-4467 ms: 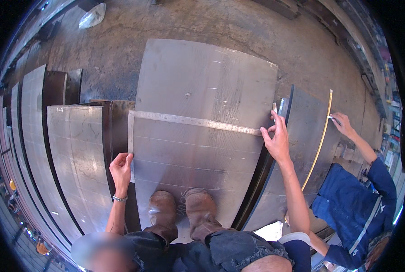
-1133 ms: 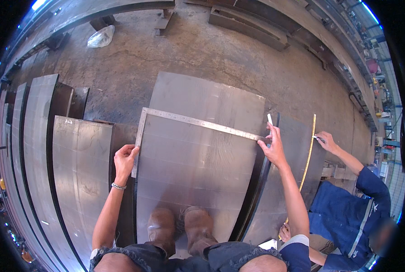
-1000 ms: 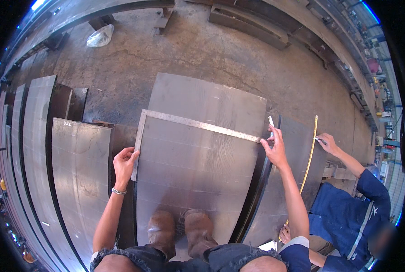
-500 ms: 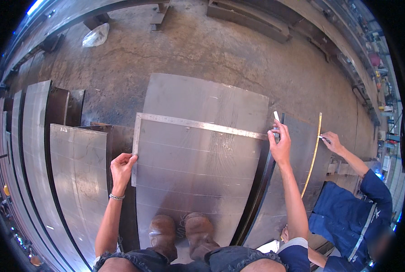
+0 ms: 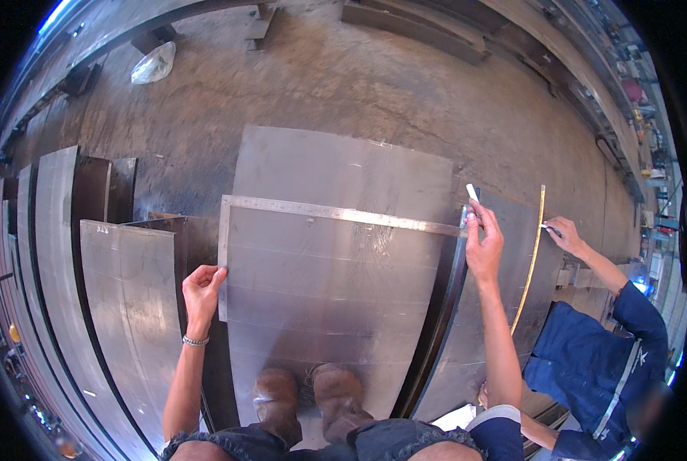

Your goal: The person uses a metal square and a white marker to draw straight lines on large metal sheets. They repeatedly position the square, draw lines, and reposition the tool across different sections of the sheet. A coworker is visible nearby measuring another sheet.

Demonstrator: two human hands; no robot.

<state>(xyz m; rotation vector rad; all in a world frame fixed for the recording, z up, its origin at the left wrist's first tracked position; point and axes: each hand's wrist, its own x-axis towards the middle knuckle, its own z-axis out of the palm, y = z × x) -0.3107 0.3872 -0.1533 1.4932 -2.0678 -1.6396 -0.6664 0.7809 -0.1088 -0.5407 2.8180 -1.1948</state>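
Note:
A steel framing square (image 5: 320,210) lies across the broad flat steel plate (image 5: 328,284) under my boots. Its short leg runs along the plate's left edge, and my left hand (image 5: 202,298) pinches that leg between thumb and fingers. At the far end of the long leg, near the plate's right edge, is my right hand (image 5: 485,250). A white stick that looks like chalk (image 5: 472,192) pokes up from its fingers. Its thumb and fingertips are close to the square's end; whether they touch it I cannot tell. Faint lines cross the plate.
At right, a co-worker's hand (image 5: 565,235) holds a thin marker by a yellow tape measure (image 5: 529,276) stretched over a neighbouring plate. More steel beams (image 5: 128,269) stand at left, with dark gaps between. A clear plastic bag (image 5: 153,63) lies on the floor at far left.
My right hand has shifted slightly right, and its fingers have drawn closer together near the square's end. The whole view has moved a little. My left hand keeps its pinch.

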